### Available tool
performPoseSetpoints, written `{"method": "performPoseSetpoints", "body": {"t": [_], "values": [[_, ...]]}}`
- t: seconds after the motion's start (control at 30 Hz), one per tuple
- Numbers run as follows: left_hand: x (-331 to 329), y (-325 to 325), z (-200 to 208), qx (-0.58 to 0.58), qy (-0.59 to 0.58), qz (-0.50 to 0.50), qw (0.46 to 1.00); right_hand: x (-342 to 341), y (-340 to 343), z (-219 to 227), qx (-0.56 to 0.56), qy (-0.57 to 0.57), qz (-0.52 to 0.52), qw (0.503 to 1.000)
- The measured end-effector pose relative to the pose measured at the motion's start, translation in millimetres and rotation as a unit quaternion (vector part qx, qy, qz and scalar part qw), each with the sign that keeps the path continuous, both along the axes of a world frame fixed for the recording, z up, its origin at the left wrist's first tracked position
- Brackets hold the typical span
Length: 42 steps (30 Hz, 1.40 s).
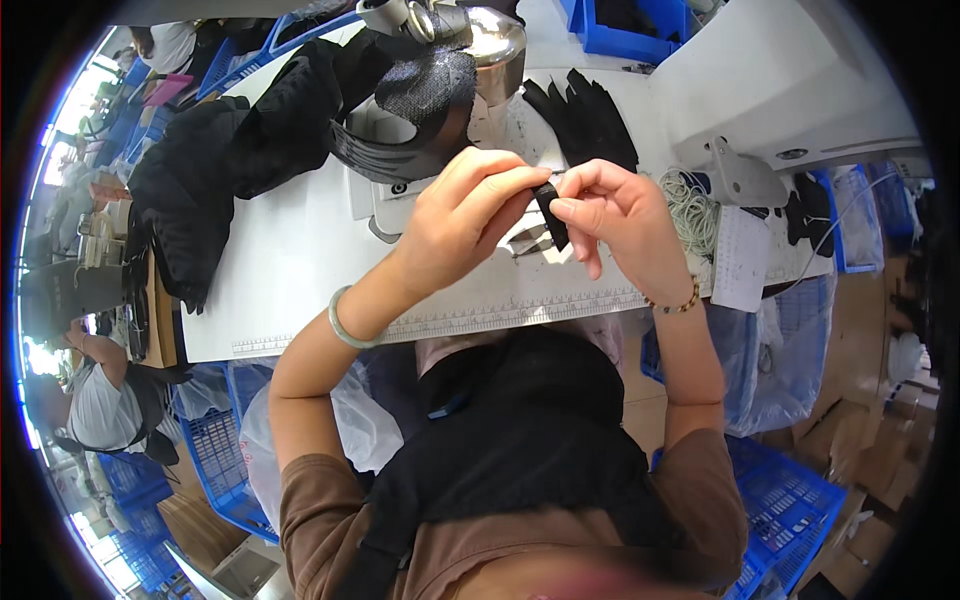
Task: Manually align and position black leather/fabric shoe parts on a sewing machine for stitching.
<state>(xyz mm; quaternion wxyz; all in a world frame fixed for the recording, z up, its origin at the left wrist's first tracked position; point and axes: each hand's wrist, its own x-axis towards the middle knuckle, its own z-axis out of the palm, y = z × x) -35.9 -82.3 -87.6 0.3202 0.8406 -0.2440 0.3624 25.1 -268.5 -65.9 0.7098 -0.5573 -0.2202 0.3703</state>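
Both my hands meet above the front of a white sewing table [290, 290], pinching a short black fabric strip [551, 217] between them. My left hand [468, 205] grips the strip's upper end between thumb and fingers. Thumb and forefinger of my right hand [615, 205] close on it from the other side, the other fingers curled. The strip's lower end hangs free. Just behind my left hand, a black mesh piece [415, 120] lies by the sewing machine's metal part [497, 55]. A stack of black fabric strips [588, 120] lies beyond my right hand.
Dark fabric [200, 170] is heaped along the table's left. A coil of pale cord [688, 212] and a paper sheet [741, 258] lie at right, under the white machine body [790, 80]. Blue crates [785, 500] flank me. Another person [105, 405] sits at far left.
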Motion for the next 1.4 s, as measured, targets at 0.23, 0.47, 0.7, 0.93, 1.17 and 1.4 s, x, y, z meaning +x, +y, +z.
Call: {"method": "performPoseSetpoints", "body": {"t": [0.23, 0.47, 0.7, 0.93, 1.17, 1.4], "values": [[-19.4, -21.5, 10.2, -0.306, 0.229, -0.047, 0.923, -17.8, 8.3, -11.1, 0.049, -0.116, -0.102, 0.987], [-15.4, -21.0, 3.9, -0.302, 0.201, 0.011, 0.932, -15.1, 15.7, -14.4, 0.056, -0.113, -0.108, 0.986], [-18.3, -19.9, 2.5, -0.356, 0.186, 0.009, 0.916, -16.2, 26.2, -21.7, 0.042, -0.241, -0.159, 0.957], [-33.4, -15.2, 9.4, -0.557, 0.32, -0.058, 0.764, -30.9, 25.9, -15.7, 0.096, -0.162, -0.115, 0.975], [-45.9, -0.3, 23.5, -0.483, 0.371, -0.066, 0.79, -13.7, 18.3, 1.9, 0.019, -0.31, -0.01, 0.95], [-47.9, 4.0, 33.0, -0.466, 0.386, -0.066, 0.794, -8.0, 16.9, 12.5, -0.036, -0.543, -0.041, 0.838]]}}
